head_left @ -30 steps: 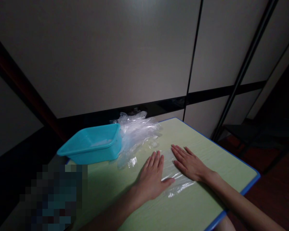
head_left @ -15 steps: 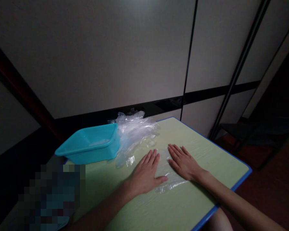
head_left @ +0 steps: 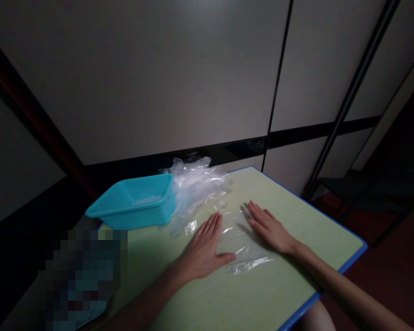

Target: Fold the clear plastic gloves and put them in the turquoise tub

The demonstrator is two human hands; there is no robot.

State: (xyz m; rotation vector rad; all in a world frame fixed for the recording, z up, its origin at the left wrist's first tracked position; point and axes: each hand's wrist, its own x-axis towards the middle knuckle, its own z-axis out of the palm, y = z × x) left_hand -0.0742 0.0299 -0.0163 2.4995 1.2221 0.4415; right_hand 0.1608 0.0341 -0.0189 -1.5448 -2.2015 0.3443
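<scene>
A thin clear plastic sheet lies flat on the green table between my two hands. My left hand rests palm down on its left edge, fingers stretched out and together, thumb pointing right across the plastic. On the sheet's right edge my right hand lies flat, fingers extended toward the wall. A heap of crumpled clear plastic sits further back, apart from both hands.
A turquoise plastic tub stands at the table's back left beside the plastic heap. The table has a blue rim and ends close on the right. Grey wall panels rise behind it. A blurred patch covers the lower left.
Both hands have slid apart over the sheet, the left hand to the left and the right hand to the right, leaving more plastic showing between them.
</scene>
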